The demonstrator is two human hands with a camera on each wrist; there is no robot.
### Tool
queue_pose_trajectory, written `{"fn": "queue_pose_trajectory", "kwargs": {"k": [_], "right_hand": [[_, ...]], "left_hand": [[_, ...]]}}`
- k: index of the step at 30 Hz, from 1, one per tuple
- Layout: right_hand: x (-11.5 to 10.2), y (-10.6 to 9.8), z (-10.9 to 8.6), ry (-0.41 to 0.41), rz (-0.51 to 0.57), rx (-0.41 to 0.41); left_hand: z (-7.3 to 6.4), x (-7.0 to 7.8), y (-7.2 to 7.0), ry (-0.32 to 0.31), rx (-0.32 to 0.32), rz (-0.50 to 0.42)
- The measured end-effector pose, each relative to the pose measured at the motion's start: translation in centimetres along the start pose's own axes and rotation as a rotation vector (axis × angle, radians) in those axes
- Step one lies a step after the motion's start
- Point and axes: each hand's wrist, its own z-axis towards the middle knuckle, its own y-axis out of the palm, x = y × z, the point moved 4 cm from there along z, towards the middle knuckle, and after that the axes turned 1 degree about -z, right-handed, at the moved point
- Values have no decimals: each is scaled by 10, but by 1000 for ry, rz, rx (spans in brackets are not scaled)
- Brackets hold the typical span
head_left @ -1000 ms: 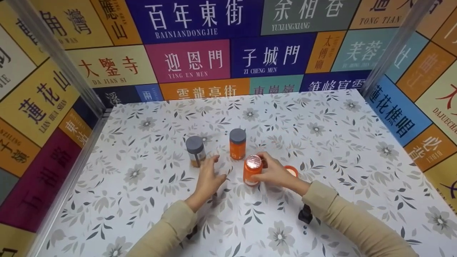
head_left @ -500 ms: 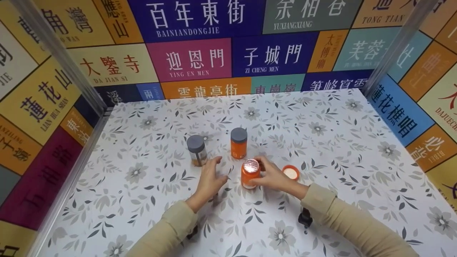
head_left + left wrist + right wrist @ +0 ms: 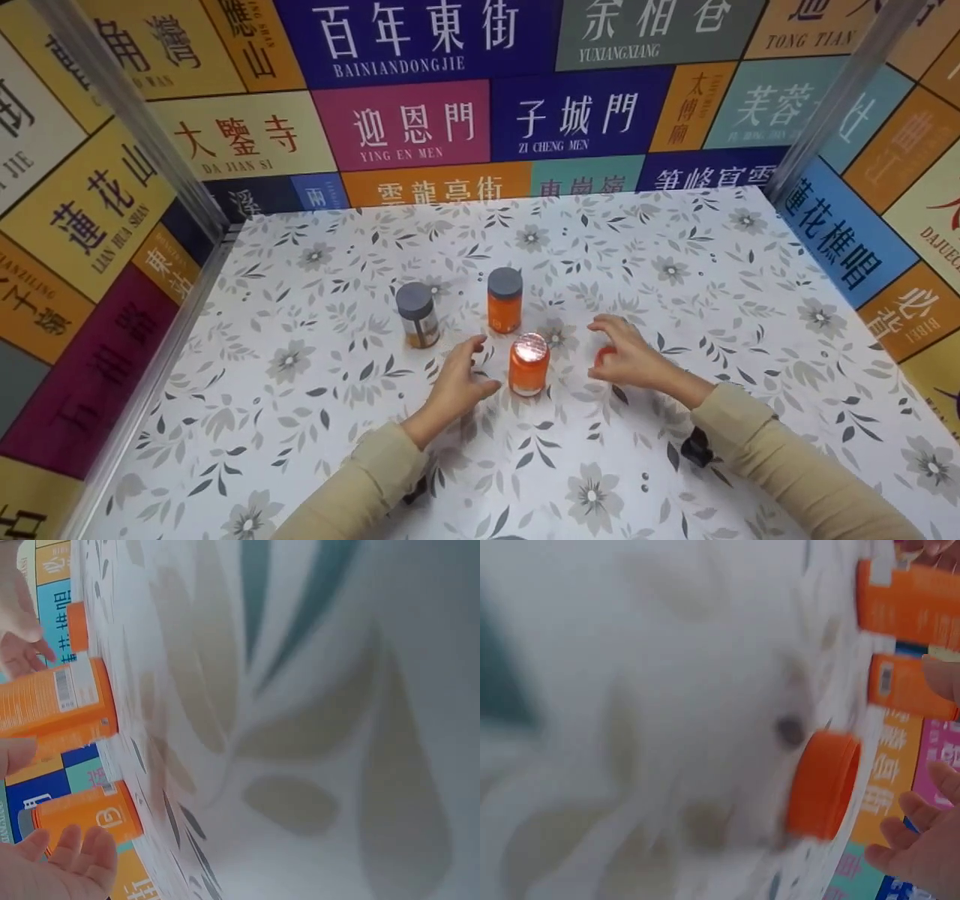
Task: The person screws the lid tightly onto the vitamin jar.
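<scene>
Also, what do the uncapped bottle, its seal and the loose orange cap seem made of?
Uncapped bottle: probably plastic, orange wall smooth, softly shiny. Seal: likely metal foil, silvery with bright glints. Orange cap: seemingly plastic, opaque, evenly coloured, thin-rimmed.

over there, the head view looks forward and down, from well above the desk to the lettered wall. both wrist views skim the desk from close by, turned sideways so it stands on edge. all three share the silver-topped bottle and orange cap, which the right wrist sees closest.
</scene>
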Motion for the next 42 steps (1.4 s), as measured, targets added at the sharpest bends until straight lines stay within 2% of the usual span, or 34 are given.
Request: {"fn": "queue_pose_trajectory", "kwargs": {"k": [2, 5, 8, 13, 20, 25, 29, 33, 36, 42], "right_hand": [[11, -6, -5, -1, -23, -3], [25, -12, -12, 52, -24, -54], [34, -14, -17, 100, -16, -105], [40, -14, -20, 104, -5, -124], [42, -11, -20, 110, -37, -119], [40, -9, -19, 89, -76, -102], [39, -7, -17, 93, -80, -84], [38, -5, -14, 75, -91, -69], [37, -4, -13, 64, -100, -64], [34, -4, -15, 128, -86, -91]], "left_hand": [[0, 2, 5, -5, -17, -26], [1, 5, 11, -9, -37, -38], [3, 8, 18, -30, -60, -17], [6, 9, 27, -55, -82, 19], [12, 9, 37, -42, -92, 27], [17, 7, 42, -89, -100, -1], [20, 5, 45, -97, -118, -45], [22, 5, 44, -43, -109, -63], [23, 4, 44, -30, -106, -70], [23, 1, 47, -109, -147, -103]]}}
